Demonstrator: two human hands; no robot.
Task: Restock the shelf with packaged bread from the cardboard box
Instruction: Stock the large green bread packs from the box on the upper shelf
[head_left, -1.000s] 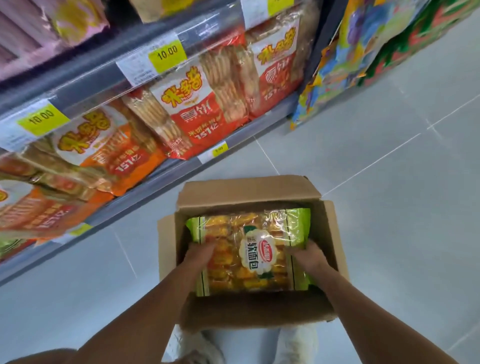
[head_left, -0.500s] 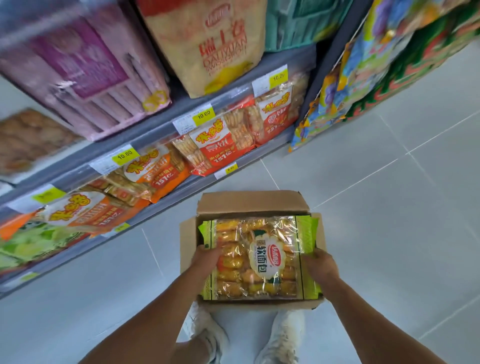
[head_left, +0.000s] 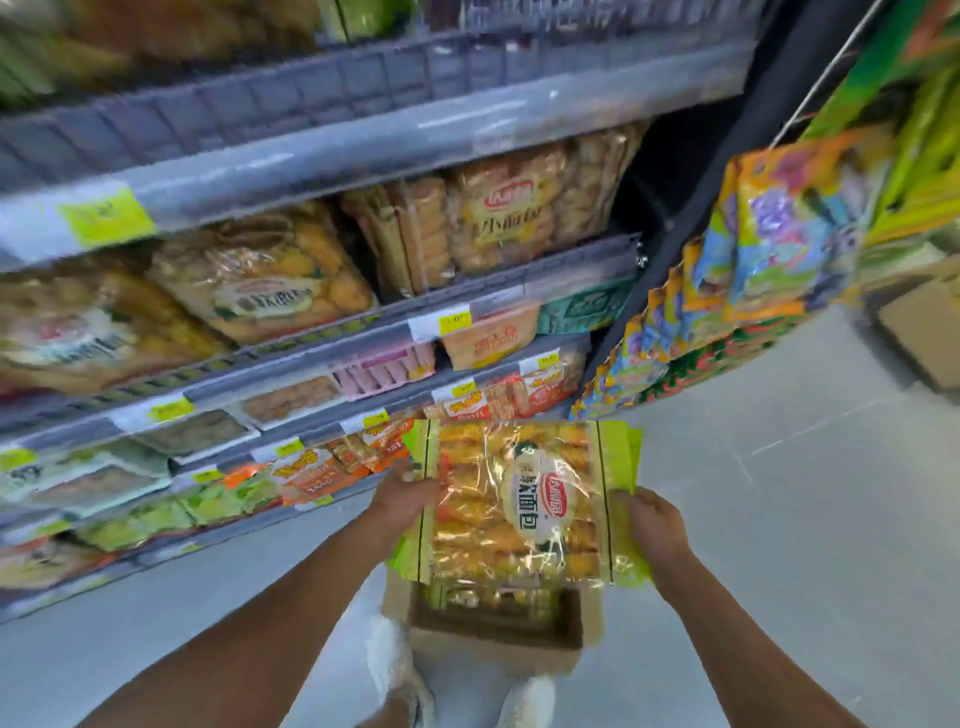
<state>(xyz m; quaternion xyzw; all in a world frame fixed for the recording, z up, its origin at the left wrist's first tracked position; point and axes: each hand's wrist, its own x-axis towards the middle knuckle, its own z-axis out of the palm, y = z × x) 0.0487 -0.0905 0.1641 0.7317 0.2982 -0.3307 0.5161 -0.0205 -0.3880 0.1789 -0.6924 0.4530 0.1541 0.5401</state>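
In a shop aisle, a person stands over an open cardboard box (head_left: 493, 642) on the pale tiled floor (head_left: 779, 519). They hold a pack of bread (head_left: 519, 499) flat in the air just above it. The pack is clear film with green side strips and a white oval label, and golden rolls show through. The left hand (head_left: 402, 493) grips the pack's left edge and the right hand (head_left: 657, 530) grips its right edge. The fingers (head_left: 636, 501) of each are curled round a green strip. More wrapped bread shows inside the box, under the raised pack. White shoes (head_left: 395, 670) stand at the box's near wall. To the left runs a grey shelf (head_left: 363, 145) of several tiers. The upper tiers carry bread bags (head_left: 270, 275), the lower ones orange snack packs (head_left: 311, 473). Yellow price tags (head_left: 106, 215) line the edges. To the right hang bright bags (head_left: 779, 234) on a rack. Everything is blurred, and the small print cannot be read.
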